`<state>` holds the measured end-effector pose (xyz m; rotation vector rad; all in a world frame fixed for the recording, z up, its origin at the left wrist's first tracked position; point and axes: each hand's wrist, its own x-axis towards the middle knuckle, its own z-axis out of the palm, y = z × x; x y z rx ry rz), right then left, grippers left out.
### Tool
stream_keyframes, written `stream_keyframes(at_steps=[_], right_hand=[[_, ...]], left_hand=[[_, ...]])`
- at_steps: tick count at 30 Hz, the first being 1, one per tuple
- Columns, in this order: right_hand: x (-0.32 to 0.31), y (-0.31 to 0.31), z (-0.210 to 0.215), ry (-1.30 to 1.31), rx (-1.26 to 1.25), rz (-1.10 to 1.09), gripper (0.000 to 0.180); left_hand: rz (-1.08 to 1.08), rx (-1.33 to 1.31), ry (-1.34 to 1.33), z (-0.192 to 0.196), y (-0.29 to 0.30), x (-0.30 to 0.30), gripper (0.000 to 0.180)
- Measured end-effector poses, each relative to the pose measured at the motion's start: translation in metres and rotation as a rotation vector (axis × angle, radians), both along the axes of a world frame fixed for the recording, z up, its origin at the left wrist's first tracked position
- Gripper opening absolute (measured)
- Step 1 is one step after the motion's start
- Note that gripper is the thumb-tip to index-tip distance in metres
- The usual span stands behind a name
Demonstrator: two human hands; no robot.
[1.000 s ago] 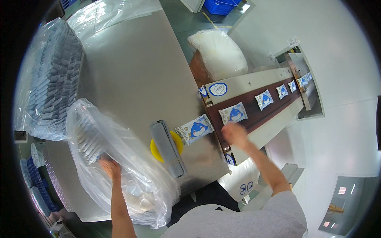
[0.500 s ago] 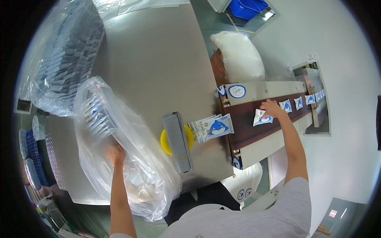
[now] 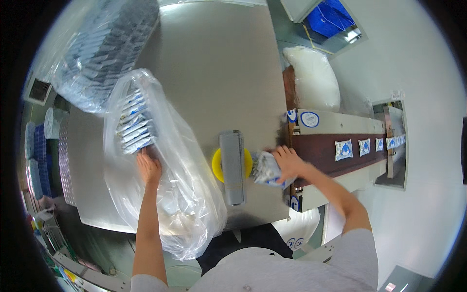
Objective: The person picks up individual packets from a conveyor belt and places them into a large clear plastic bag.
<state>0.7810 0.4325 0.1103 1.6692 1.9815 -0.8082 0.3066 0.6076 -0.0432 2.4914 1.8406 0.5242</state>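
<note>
A long clear plastic bag (image 3: 192, 182) lies on the left of the metal table, holding a row of small white-and-blue sachets (image 3: 135, 124). My left hand (image 3: 149, 168) is against the near end of that row, its fingers stretched toward the sachets; whether bag film lies between them I cannot tell. At the table's right edge my right hand (image 3: 288, 163) is closed over a small stack of sachets (image 3: 266, 168), partly smeared by motion. A grey block-shaped object (image 3: 232, 168) stands over a yellow disc (image 3: 217, 165), just left of that stack.
A dark red conveyor belt (image 3: 316, 151) carries spaced sachets (image 3: 343, 150) from a wall opening at the right. A large bag of packed sachets (image 3: 104, 53) fills the table's far left. Beyond the belt sits a stuffed white sack (image 3: 314, 80). The metal table (image 3: 219, 73) spans the middle.
My right hand has come left from the belt onto the stack at the table edge. My left hand now meets the row's near end. The view has shifted slightly.
</note>
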Motion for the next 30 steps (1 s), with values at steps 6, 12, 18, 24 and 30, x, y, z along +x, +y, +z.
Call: stream_keyframes(at_steps=[6,12,18,24,30], right_hand=[[-0.062,-0.119,-0.016,-0.067,0.482,0.076,0.080],[-0.058,-0.112,0.050,0.301,-0.159,-0.647,0.082],[-0.147,0.020,0.111,0.925,-0.619,-0.462,0.096],[-0.332,0.206,0.079,0.497,-0.089,0.176,0.089],[-0.402,0.230,-0.024,0.094,0.552,0.324,0.075]], left_hand=[[0.031,-0.108,-0.133,0.014,0.002,0.007,0.057],[0.020,-0.141,-0.140,0.027,0.003,0.003,0.056],[0.033,-0.070,-0.116,0.031,-0.002,-0.004,0.051],[-0.011,-0.070,-0.464,0.041,-0.013,-0.012,0.045],[-0.092,-0.297,-0.183,0.055,-0.075,-0.026,0.054]])
